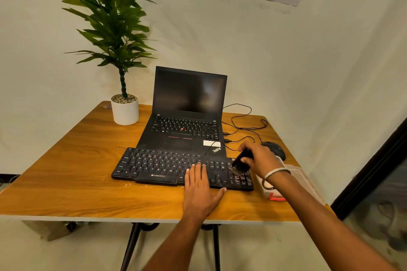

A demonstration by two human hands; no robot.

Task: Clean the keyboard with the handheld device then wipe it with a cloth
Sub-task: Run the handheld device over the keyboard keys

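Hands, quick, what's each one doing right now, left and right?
Left hand: open, fingers flat, pressing on the keyboard.
Right hand: holding the black handheld device, its brush end down on the keyboard's number pad.

One keyboard [174, 166], one handheld device [241, 161], one laptop [187, 116], one mouse [275, 149], one potted plant [124, 103], two hands [199, 189]

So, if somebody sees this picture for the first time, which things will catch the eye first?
Probably the two hands over the black external keyboard near the front of the wooden table: the right hand grips a black handheld device over the number pad, and the left hand lies flat on the keys. Behind stand an open black laptop and a tall green plant in a white pot.
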